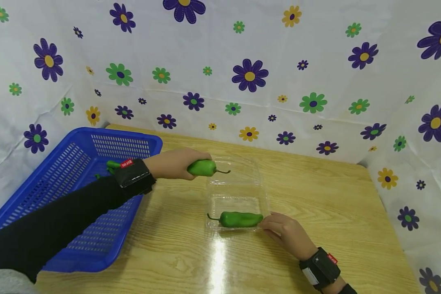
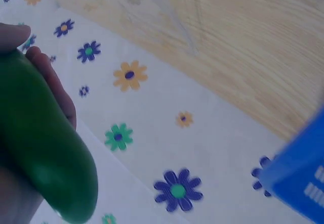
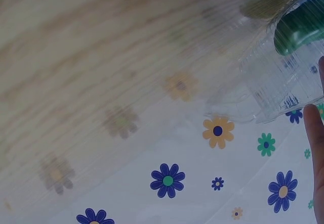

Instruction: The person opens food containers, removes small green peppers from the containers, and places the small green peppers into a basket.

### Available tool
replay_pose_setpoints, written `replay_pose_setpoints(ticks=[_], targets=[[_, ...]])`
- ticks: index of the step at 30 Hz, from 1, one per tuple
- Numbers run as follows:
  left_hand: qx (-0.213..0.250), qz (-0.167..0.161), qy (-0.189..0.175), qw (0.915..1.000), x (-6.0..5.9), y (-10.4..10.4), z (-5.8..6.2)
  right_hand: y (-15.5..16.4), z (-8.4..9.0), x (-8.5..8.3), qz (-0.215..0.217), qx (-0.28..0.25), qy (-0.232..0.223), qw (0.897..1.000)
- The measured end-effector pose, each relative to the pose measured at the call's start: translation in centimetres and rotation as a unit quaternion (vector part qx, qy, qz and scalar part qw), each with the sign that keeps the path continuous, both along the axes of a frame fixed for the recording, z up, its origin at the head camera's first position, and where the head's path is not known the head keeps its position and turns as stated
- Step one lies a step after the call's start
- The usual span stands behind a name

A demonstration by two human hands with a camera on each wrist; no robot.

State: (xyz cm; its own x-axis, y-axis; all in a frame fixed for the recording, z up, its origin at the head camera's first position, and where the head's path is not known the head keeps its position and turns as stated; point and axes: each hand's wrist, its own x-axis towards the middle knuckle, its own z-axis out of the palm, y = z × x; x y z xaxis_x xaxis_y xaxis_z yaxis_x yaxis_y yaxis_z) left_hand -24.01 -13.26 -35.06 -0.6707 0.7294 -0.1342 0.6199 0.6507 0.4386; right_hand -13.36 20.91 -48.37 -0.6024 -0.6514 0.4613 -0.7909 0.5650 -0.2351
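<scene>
Right hand (image 1: pixel 284 232) at clear tray (image 1: pixel 239 192) — fingers relaxed, touching its corner.
Left hand (image 1: pixel 174 163) grips green pepper (image 1: pixel 202 168) above it.

A smooth green pepper (image 1: pixel 203 168) lies level in the left hand (image 1: pixel 174 163), stem pointing right, above the far half of the clear plastic box (image 1: pixel 239 192). A second green pepper (image 1: pixel 239 219) lies flat inside the box's near edge, stem left.

Left hand (image 1: pixel 176 164), on a black-sleeved arm reaching across from the left, has its fingers curled in a closed grip. Right hand (image 1: pixel 284 233) lies low with fingers loosely extended forward. Each wrist carries a black strapped camera.
</scene>
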Motion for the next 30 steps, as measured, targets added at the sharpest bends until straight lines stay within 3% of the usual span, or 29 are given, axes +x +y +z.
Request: replay_pose_setpoints(ticks=[7, 17, 26, 30], targets=[[0.000, 0.064, 0.017, 0.9978, 0.3, -4.2, 1.0, 0.0, -0.1, 0.0, 0.002, -0.002, 0.003, 1.000], [-0.023, 0.120, 0.062, 0.9906, 1.1, -9.8, 1.4, -0.1, -0.2, 0.0, 0.000, 0.002, 0.006, 1.000], [-0.016, 0.192, 0.072, 0.9786, 1.4, -14.5, 0.1, -0.1, -0.2, 0.0, 0.003, -0.002, 0.015, 1.000], [-0.016, 0.200, 0.080, 0.9763, 1.3, -16.7, -1.1, -0.1, -0.2, 0.1, 0.003, -0.003, 0.011, 1.000]])
